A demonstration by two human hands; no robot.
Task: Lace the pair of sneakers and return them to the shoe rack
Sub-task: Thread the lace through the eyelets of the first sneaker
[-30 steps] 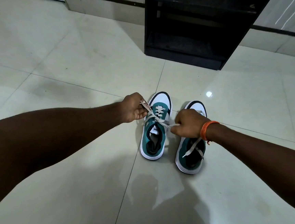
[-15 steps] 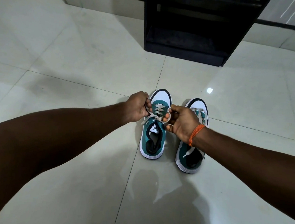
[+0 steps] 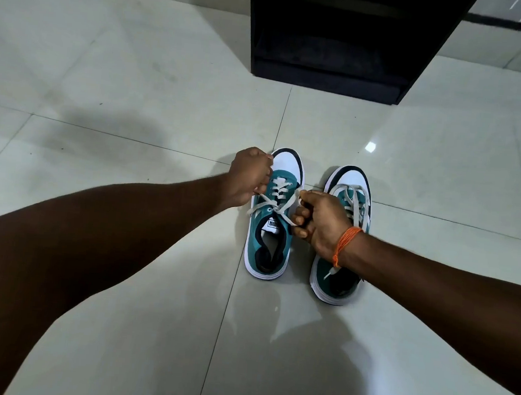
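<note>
Two teal and white sneakers stand side by side on the floor, toes pointing away from me. On the left sneaker (image 3: 269, 248) the white lace (image 3: 279, 206) crosses above the tongue. My left hand (image 3: 250, 176) is shut on the lace end at the shoe's left side. My right hand (image 3: 320, 221), with an orange thread at the wrist, is shut on the other lace end between the shoes. The right sneaker (image 3: 338, 279) is partly hidden by my right hand; its lace lies loose across it. The black shoe rack (image 3: 329, 77) stands beyond the shoes.
Glossy pale floor tiles (image 3: 136, 92) spread all around the shoes. A wall with a dark skirting stripe (image 3: 513, 25) runs behind the rack. My forearms fill the lower left and right of the view.
My hands came together over the left sneaker and have drawn apart again, crossing the lace ends above the tongue. The view has shifted slightly toward the shoes.
</note>
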